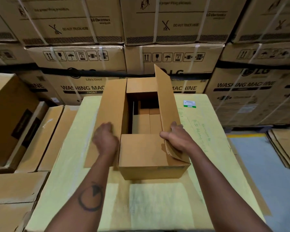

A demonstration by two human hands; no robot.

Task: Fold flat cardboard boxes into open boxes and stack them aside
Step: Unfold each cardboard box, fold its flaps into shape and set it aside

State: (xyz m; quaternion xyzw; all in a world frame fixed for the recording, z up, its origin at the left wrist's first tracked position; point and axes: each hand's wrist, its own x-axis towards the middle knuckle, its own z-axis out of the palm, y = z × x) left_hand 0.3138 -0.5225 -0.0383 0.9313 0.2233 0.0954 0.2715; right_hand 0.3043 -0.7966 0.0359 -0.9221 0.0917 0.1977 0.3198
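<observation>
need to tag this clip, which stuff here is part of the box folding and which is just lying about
In the job:
cardboard box, its flaps up
left hand, on the left flap
right hand, gripping the right flap
yellow-green work surface

Just there:
washing machine cartons
brown boxes at left
flat cardboard at right

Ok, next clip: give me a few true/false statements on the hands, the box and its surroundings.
1. The right hand grips the box's right flap. True.
2. The box is closed on top. False: its flaps stand open and the inside shows.
3. The left hand is at the left flap. True.
4. The box sits on the floor. False: it rests on a yellow-green surface.
5. Washing machine cartons are stacked behind. True.
</observation>
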